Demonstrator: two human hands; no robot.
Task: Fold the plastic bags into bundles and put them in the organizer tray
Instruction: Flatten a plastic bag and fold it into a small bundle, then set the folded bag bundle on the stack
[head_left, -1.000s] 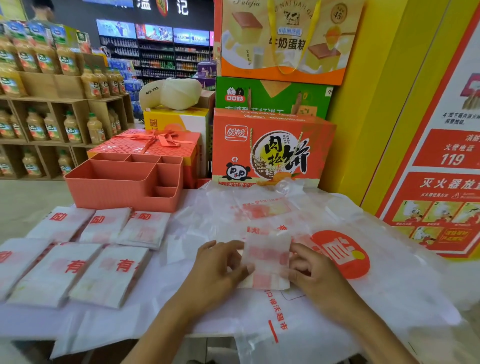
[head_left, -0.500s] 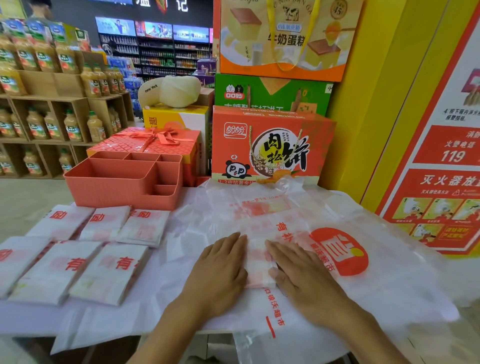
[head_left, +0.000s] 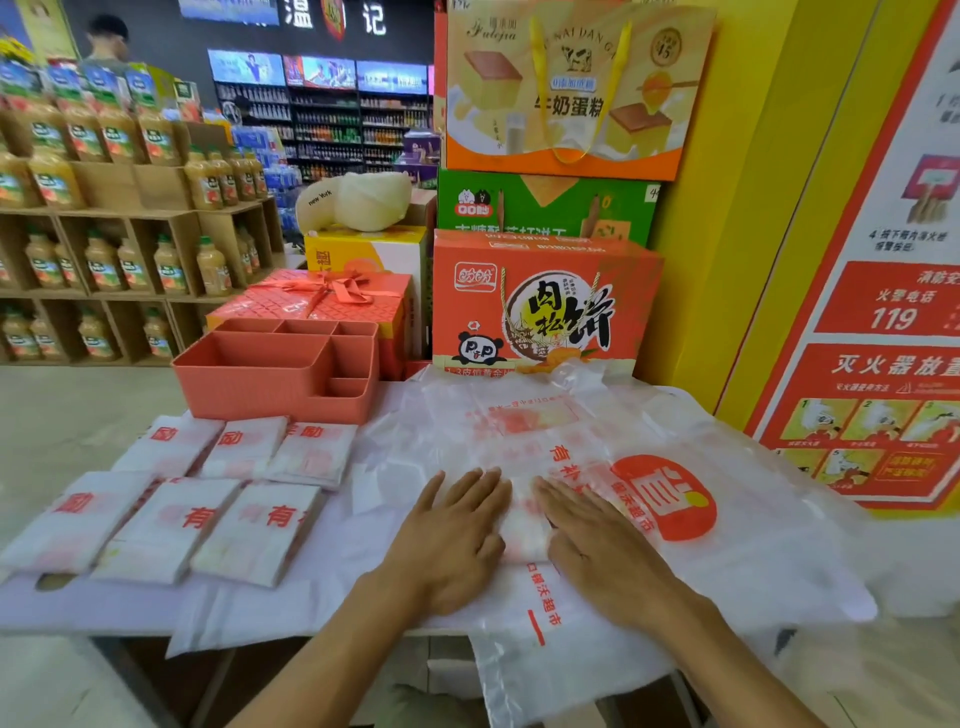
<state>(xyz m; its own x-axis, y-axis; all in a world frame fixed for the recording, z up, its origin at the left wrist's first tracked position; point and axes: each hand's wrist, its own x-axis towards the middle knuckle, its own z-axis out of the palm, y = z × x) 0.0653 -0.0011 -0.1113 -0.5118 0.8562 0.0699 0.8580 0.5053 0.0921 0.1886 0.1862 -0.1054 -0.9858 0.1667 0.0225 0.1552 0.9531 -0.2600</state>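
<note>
Plastic bag (head_left: 522, 525), folded small, lies on the loose bags (head_left: 753, 545) near the table's (head_left: 104, 605) front edge. We press it with our left hand (head_left: 452, 540) and right hand (head_left: 597, 551), palms down, fingers straight and close together. Six folded bundles (head_left: 260, 530) lie to the left, and the organizer tray (head_left: 249, 397) stands beyond them.

flat hands (head_left: 457, 540) pressing folded bag (head_left: 523, 530); tray (head_left: 270, 389) behind

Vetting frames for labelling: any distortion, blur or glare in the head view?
Head view: wide-angle bowing tilts the yellow pillar and drink shelves at the edges; light is even, only soft shadow under the left hand and right hand; loose plastic bags look pale and low-contrast; far aisle soft.
</note>
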